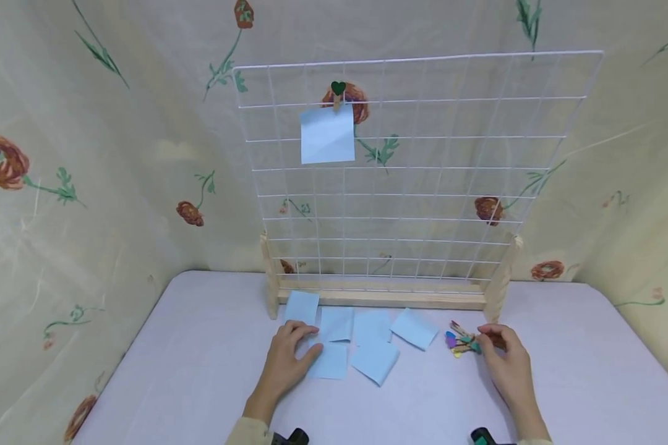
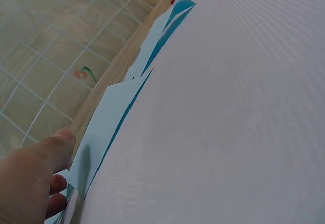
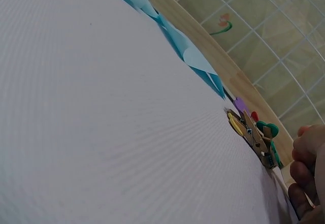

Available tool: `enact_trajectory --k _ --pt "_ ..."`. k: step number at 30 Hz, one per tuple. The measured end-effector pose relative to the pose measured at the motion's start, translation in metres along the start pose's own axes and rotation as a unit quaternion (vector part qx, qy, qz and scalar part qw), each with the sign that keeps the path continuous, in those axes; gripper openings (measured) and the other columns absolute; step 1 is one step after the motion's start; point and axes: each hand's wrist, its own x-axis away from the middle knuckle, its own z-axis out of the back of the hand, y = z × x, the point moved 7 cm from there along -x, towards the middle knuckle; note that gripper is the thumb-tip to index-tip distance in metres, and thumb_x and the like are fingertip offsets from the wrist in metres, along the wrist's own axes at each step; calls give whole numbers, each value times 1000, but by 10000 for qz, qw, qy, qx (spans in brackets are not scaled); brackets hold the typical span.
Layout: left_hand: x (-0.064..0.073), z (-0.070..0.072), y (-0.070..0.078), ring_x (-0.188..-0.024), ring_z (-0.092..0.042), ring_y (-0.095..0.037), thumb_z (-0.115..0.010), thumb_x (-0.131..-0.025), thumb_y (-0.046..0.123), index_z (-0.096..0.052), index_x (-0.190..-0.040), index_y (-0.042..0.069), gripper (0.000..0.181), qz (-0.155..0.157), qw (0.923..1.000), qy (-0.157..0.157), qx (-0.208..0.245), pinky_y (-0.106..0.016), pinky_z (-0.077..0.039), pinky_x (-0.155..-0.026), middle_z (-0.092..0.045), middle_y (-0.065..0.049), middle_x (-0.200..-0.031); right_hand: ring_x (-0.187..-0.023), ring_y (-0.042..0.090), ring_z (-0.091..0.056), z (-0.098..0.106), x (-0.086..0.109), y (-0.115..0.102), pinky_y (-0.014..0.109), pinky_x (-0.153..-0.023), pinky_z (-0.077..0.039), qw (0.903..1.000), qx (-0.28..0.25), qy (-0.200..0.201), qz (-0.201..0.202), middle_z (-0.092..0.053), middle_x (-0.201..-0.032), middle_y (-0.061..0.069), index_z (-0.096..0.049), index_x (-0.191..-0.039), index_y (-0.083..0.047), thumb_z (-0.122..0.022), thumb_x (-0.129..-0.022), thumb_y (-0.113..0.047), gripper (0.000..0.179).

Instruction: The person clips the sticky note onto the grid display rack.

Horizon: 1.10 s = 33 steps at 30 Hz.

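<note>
Several light blue paper squares [image 1: 375,361] lie on the white tabletop. My left hand [image 1: 289,357] is over the leftmost ones, its thumb and fingers spread apart. In the left wrist view its thumb [image 2: 63,145] is beside a blue square [image 2: 104,112]; whether the fingertips press the paper cannot be made out. To the right is a small pile of wooden clothespins [image 3: 251,132] with coloured hearts. Beside that pile is my right hand [image 1: 506,355], fingers loosely bent near a green-heart clothespin [image 3: 267,129]. No clothespin shows between its fingers.
A white wire grid [image 1: 423,167] stands upright in a wooden base [image 1: 384,298] behind the papers. One blue square [image 1: 327,137] hangs high on it from a clothespin with a dark green heart [image 1: 338,89]. Flowered cloth [image 1: 117,216] surrounds the table.
</note>
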Motion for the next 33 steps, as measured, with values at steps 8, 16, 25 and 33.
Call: enact_trajectory --k 8,16,25,33 --pt "0 -4 -1 -101 -52 -16 -74 -80 35 -71 -98 21 24 -25 9999 -133 -5 -40 -44 -89 -59 4 -106 -85 -15 -41 1 1 0 15 -81 -37 10000 31 -36 71 -62 -106 9 -60 -110 -6 -55 -94 -12 18" --pt "0 -5 -3 -97 -51 -13 -80 -75 32 -71 -91 23 20 -90 9998 -119 -121 -35 -43 -85 -61 6 -103 -86 -13 -43 -1 0 2 7 -79 -35 9998 -156 -59 58 -61 -105 9 -57 -114 -5 -53 -94 -9 21" --pt "1 -1 -2 -94 -60 -9 -78 -77 27 -66 -94 24 22 82 9995 -89 293 -34 -47 -86 -67 9 -97 -85 -12 -44 -2 0 3 6 -79 -35 9998 -188 -49 89 -62 -103 9 -58 -112 -4 -53 -93 -6 20" --pt "1 0 -8 -89 -60 -9 -75 -81 27 -63 -102 28 24 580 9927 -253 1026 -28 -48 -81 -68 10 -101 -86 -11 -43 -3 1 -3 12 -80 -36 9995 -54 -140 271 -61 -103 10 -59 -110 -3 -52 -92 -5 19"
